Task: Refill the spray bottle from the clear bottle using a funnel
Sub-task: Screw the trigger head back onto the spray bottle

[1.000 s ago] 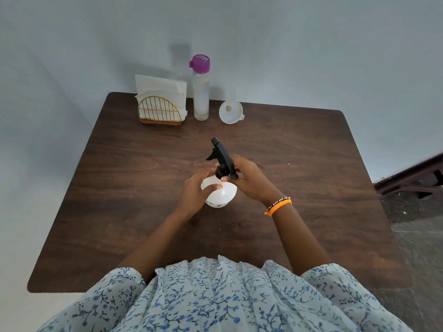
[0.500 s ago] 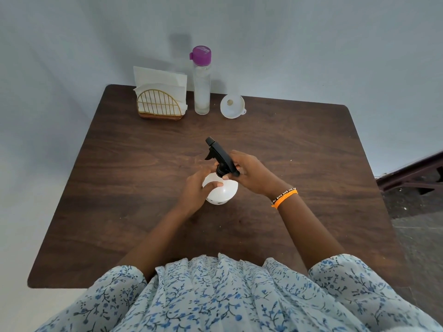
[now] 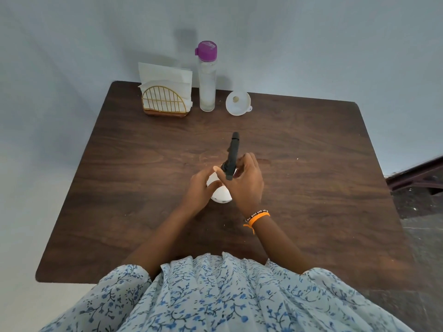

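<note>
A round white spray bottle (image 3: 221, 194) stands at the middle of the dark wooden table (image 3: 311, 188). My left hand (image 3: 200, 188) grips its body from the left. My right hand (image 3: 244, 182) is closed around the collar of the black trigger head (image 3: 233, 154), whose nozzle points away from me. At the back of the table stands the clear bottle (image 3: 207, 75) with a purple cap, upright and closed. A white funnel (image 3: 238, 103) lies just to its right, wide mouth up.
A gold wire napkin holder (image 3: 164, 101) with white napkins sits at the back left, beside the clear bottle. The wall runs right behind the table's far edge. Dark wooden furniture (image 3: 417, 176) and floor lie off the table's right side.
The black trigger head has turned clockwise under my right hand, from pointing up-left to pointing straight away. My left hand keeps its hold on the white body. The camera view shifted slightly.
</note>
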A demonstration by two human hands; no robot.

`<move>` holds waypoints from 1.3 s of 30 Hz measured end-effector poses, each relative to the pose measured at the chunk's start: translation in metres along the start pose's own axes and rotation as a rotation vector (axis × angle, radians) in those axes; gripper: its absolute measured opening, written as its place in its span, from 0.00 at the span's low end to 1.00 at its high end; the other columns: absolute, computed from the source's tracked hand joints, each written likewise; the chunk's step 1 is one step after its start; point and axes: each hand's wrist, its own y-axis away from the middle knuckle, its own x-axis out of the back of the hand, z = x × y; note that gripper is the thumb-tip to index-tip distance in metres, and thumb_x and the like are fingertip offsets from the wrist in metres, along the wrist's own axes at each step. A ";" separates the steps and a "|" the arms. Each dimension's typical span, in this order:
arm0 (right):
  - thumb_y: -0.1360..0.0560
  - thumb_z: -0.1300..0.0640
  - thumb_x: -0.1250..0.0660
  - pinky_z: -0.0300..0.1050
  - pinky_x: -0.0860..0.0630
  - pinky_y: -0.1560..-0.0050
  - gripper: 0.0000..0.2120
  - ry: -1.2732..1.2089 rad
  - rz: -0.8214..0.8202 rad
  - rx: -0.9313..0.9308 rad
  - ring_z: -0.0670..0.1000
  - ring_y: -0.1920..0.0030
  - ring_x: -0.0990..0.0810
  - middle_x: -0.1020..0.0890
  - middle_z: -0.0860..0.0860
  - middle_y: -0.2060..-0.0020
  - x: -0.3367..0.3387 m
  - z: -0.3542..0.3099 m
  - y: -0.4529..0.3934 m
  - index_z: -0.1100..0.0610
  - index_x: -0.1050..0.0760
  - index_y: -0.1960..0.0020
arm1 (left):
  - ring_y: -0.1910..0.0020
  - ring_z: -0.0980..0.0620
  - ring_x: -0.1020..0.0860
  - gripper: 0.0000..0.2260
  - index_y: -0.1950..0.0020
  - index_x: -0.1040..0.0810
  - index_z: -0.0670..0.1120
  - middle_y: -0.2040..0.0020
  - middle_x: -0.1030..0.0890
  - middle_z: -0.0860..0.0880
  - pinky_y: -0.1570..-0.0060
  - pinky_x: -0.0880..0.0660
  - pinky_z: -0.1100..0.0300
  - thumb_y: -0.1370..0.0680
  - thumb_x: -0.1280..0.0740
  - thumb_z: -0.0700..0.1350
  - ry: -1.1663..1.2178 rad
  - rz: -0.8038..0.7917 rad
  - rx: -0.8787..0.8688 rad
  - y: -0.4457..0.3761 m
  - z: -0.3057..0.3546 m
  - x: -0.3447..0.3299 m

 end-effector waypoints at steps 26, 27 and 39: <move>0.29 0.57 0.30 0.53 0.30 0.55 0.11 0.120 -0.393 0.322 0.49 0.54 0.33 0.29 0.42 0.56 0.028 0.018 -0.027 0.56 0.23 0.48 | 0.46 0.53 0.24 0.16 0.41 0.23 0.49 0.45 0.21 0.54 0.48 0.28 0.58 0.28 0.32 0.49 0.059 -0.021 0.029 0.000 0.008 0.001; 0.31 0.57 0.29 0.51 0.30 0.55 0.10 0.083 -0.340 0.297 0.49 0.55 0.31 0.28 0.42 0.58 0.026 0.019 -0.024 0.56 0.23 0.50 | 0.46 0.53 0.24 0.16 0.41 0.23 0.49 0.45 0.21 0.54 0.48 0.27 0.59 0.28 0.32 0.49 0.067 -0.020 0.030 0.000 0.008 0.001; 0.35 0.54 0.24 0.42 0.29 0.54 0.17 -0.232 -0.111 0.078 0.51 0.53 0.25 0.22 0.43 0.59 0.003 0.009 -0.001 0.48 0.32 0.56 | 0.45 0.51 0.23 0.14 0.41 0.23 0.47 0.44 0.19 0.50 0.49 0.29 0.58 0.26 0.34 0.39 0.008 -0.016 -0.039 -0.001 0.007 0.003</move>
